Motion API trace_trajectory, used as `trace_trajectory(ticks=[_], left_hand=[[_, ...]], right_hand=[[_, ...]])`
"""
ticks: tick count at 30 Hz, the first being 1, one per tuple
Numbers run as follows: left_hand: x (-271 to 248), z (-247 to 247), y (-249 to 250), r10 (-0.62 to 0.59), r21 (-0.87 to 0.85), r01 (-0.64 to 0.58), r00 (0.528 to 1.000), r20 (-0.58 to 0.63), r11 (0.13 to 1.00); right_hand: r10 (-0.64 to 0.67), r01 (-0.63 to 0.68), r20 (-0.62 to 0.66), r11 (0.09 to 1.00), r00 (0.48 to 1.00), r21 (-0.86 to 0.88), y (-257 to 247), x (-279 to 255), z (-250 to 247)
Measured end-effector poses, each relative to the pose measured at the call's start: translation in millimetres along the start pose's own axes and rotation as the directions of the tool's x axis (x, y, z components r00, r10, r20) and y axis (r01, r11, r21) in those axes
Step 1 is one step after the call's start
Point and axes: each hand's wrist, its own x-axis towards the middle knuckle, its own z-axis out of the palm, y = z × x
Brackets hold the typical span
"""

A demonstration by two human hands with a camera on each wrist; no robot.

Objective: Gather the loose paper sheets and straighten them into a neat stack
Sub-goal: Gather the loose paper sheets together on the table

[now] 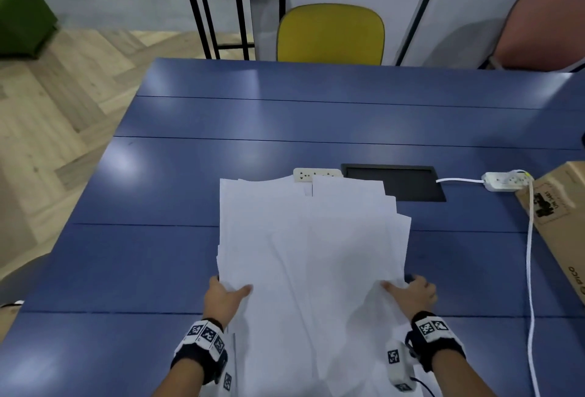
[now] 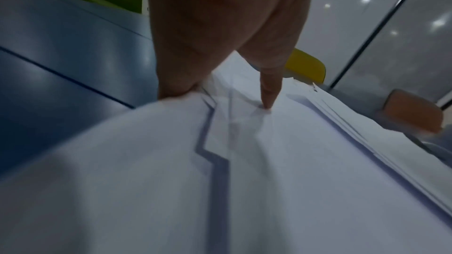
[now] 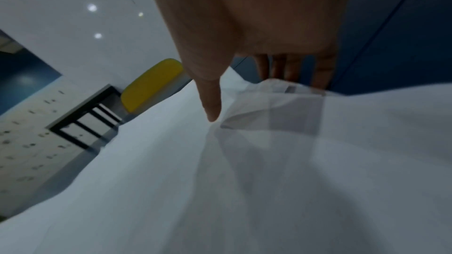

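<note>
A big bunch of white paper sheets (image 1: 311, 248) lay on the blue table (image 1: 164, 175), right in front of the person. The sheets were not lined up; their far edges and right edges stuck out at different places, like steps. The left hand (image 1: 223, 297) held the bunch at its near left side, with the thumb (image 2: 267, 92) pressed on top of the paper and the other fingers tucked under the edge. The right hand (image 1: 413, 295) held the near right side the same way, thumb (image 3: 211, 101) on top and fingers (image 3: 291, 69) curled below the sheets. The paper bent and wrinkled a little where each thumb pushed on it. The far end of the bunch covered part of a cream power strip (image 1: 308, 173). Just beside that was a dark hatch (image 1: 408, 183) set into the table. Farther right sat a white power strip (image 1: 506, 181) with a white cord (image 1: 529, 257), and a brown cardboard box (image 1: 562, 222) near the table's right edge. A yellow chair (image 1: 330, 34) stood at the far side of the table.
</note>
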Motion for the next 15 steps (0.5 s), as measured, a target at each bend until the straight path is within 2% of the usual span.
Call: trace_trajectory(ticks=[4,7,8,11,14,15], left_hand=[[-4.2,8.5,3.8,0.036,0.040,-0.042,0.990,0.137,0.998],[2.6,16.8,0.9,0.051,0.097,-0.065,0.988,0.143,0.993],[1.2,13.5,4.0,0.052,0.083,-0.065,0.988,0.148,0.994],[-3.2,2.7,5.1,0.027,-0.103,-0.001,0.968,0.250,0.995],[-8.1,0.8,2.5,0.059,-0.143,-0.017,0.954,0.293,0.990],[-7.9,-1.7,1.1,0.073,-0.158,-0.025,0.950,0.305,0.987]], right_hand=[[-0.010,0.008,0.054,0.999,0.998,0.040,-9.4,-4.4,12.5],[-0.001,-0.029,0.149,0.979,0.989,0.200,-8.2,11.2,20.7],[0.018,-0.059,0.174,0.970,0.985,0.235,-3.2,20.3,20.2],[0.057,-0.115,0.233,0.963,0.971,0.244,18.0,41.0,19.6],[0.025,-0.092,0.293,0.972,0.956,0.216,31.8,54.6,29.5],[0.011,-0.074,0.299,0.977,0.954,0.200,24.0,42.9,23.5]])
